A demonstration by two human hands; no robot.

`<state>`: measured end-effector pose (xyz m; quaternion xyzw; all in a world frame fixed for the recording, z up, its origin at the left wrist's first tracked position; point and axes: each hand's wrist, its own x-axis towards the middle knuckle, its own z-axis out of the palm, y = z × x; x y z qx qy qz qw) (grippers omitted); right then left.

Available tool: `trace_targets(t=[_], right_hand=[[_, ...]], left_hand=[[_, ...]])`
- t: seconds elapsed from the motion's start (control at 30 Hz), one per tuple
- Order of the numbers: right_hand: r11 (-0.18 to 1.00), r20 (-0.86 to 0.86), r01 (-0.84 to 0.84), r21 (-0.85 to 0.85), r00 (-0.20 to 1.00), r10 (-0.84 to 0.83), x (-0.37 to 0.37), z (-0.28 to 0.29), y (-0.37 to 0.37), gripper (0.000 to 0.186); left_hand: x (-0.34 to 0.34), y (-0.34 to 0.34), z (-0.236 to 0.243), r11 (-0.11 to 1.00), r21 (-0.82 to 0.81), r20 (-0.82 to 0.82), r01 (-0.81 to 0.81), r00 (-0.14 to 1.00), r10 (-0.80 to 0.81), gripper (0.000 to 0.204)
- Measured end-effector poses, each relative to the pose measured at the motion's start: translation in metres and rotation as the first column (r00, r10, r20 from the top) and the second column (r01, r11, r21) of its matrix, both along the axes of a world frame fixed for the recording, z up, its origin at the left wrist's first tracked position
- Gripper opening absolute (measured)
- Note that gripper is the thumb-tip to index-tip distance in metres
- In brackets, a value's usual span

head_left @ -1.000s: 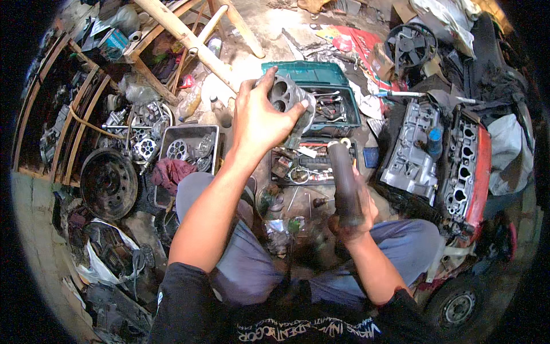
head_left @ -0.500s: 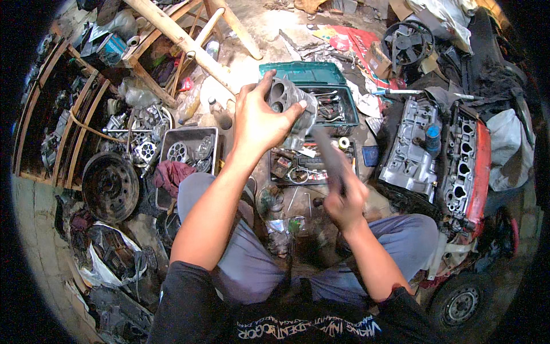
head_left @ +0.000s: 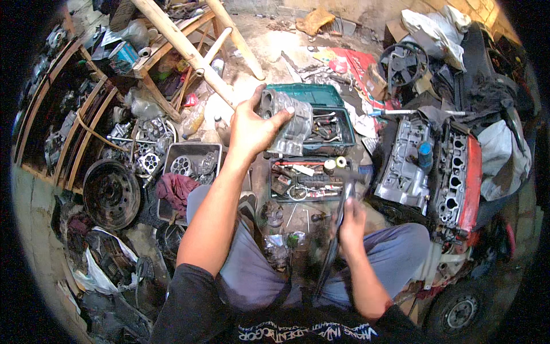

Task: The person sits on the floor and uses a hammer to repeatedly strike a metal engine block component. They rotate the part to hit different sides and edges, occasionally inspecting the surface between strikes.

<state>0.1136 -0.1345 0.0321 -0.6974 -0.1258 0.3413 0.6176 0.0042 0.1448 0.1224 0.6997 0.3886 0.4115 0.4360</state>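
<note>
My left hand [head_left: 252, 131] is wrapped round a grey cast-metal engine housing [head_left: 296, 127] with round bores at its upper end, held up in front of the green toolbox. The thumb lies across the housing's face. My right hand [head_left: 351, 228], a little smeared by motion, grips a dark hammer [head_left: 328, 259] above my right knee. The hammer's handle slants down toward my lap, and its blurred head is at the top, apart from the housing.
Behind the housing, a green toolbox [head_left: 306, 92] stands with its lid up and wrenches inside. A tray of tools [head_left: 274, 192] lies nearer me. Cylinder heads [head_left: 404, 172] stand at right. At left are a grey bin [head_left: 218, 157], a wheel rim [head_left: 91, 200] and a wooden frame [head_left: 172, 34].
The hammer has swung away from the housing, back toward me and to the right. My left hand still holds the housing, now slightly lower and further left in view.
</note>
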Motion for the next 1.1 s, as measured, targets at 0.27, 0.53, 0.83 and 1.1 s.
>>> trace_targets(t=[0.27, 0.53, 0.83, 1.1], right_hand=[[0.997, -0.002, -0.053, -0.052, 0.999, 0.053, -0.068, -0.109, -0.113, 0.044], [0.978, -0.348, 0.158, 0.138, 0.932, -0.101, -0.097, -0.104, -0.157, 0.038], [0.804, 0.069, 0.181, 0.566, 0.962, -0.265, -0.016, 0.033, -0.138, 0.056], [0.812, 0.46, 0.081, 0.579, 0.789, -0.407, 0.038, 0.031, -0.145, 0.057]], left_hand=[[-0.017, -0.011, 0.021, 0.973, -0.18, 0.229, 0.143, 0.968, -0.1, 0.079], [-0.033, -0.008, 0.024, 0.965, -0.202, 0.409, 0.165, 0.91, -0.07, 0.081], [-0.048, -0.006, 0.021, 0.966, -0.194, 0.501, 0.172, 0.864, -0.053, 0.079], [-0.062, -0.023, 0.031, 0.958, -0.163, 0.574, 0.238, 0.812, -0.104, 0.079]])
